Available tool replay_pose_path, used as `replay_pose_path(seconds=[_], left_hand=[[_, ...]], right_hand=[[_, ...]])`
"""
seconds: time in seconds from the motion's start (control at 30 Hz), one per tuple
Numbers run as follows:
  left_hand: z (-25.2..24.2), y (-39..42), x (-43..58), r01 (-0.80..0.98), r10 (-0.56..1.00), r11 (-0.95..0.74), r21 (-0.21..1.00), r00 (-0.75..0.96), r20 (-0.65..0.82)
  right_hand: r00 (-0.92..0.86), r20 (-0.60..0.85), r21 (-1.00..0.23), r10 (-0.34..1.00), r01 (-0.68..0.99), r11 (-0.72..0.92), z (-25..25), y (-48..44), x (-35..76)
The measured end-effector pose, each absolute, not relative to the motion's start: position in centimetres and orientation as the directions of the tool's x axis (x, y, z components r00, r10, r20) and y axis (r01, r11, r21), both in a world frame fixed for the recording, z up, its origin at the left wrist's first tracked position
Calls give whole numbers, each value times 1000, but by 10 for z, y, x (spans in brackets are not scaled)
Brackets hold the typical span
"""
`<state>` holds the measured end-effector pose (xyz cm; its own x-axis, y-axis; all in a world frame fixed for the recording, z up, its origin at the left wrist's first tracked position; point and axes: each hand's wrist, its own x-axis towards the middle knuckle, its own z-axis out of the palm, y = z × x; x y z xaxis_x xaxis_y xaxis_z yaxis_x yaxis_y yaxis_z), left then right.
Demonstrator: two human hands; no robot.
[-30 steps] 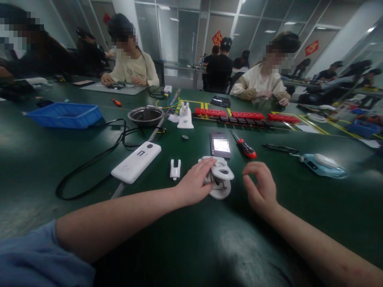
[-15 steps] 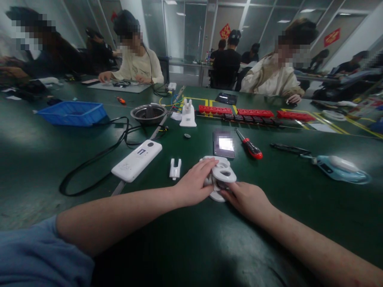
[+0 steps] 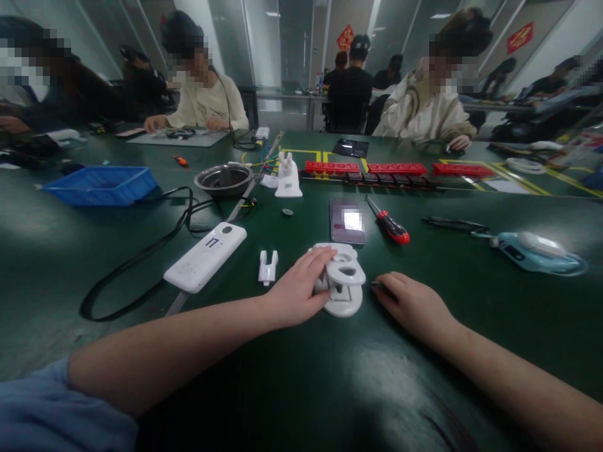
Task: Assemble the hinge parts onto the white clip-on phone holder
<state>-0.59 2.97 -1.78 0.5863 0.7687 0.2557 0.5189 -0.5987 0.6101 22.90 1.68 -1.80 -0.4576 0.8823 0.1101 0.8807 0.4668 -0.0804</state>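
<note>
My left hand (image 3: 298, 286) is wrapped round the left side of a white plastic assembly (image 3: 345, 304) with rounded plates and oval holes. Its fingers lie over the top, and the thumb presses at the near side. Just right of that assembly, and apart from it, my right hand (image 3: 414, 302) rests low over the table with the fingers pinched. A small dark bit (image 3: 376, 284) shows at its fingertips, too small to name. Left of my left hand stands a white forked plastic piece (image 3: 268, 268). A phone (image 3: 347, 221) with a lit screen lies beyond the assembly.
A red-black screwdriver (image 3: 394, 227), a black tool (image 3: 455, 224) and a light-blue device (image 3: 534, 252) lie to the right. Leftward are a white power bank (image 3: 206, 257) with a cable, a metal bowl (image 3: 224, 180) and a blue bin (image 3: 101, 186). Co-workers sit opposite.
My right hand has drawn away from the white plastic assembly to the right, uncovering its lower plate. My left hand keeps its hold. The whole view has shifted slightly.
</note>
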Motion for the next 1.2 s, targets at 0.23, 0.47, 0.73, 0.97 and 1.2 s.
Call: replay_pose_path(seconds=[0.23, 0.47, 0.73, 0.97, 1.2], left_hand=[[-16, 32, -5, 521, 762, -605, 602, 600, 246], [-15, 33, -4, 524, 758, -610, 594, 604, 245], [-15, 32, -5, 529, 778, -588, 612, 577, 248], [-23, 28, -5, 509, 775, -603, 614, 556, 299], [-22, 24, -6, 625, 834, -508, 593, 530, 155]], right_hand=[[-328, 98, -330, 940, 880, 341, -14, 34, 242], [-304, 150, -254, 941, 908, 334, -17, 49, 238], [-260, 420, -323, 869, 852, 411, -3, 33, 247], [-517, 317, -188, 795, 787, 588, 72, 41, 159], [-528, -296, -174, 796, 849, 498, 51, 78, 30]])
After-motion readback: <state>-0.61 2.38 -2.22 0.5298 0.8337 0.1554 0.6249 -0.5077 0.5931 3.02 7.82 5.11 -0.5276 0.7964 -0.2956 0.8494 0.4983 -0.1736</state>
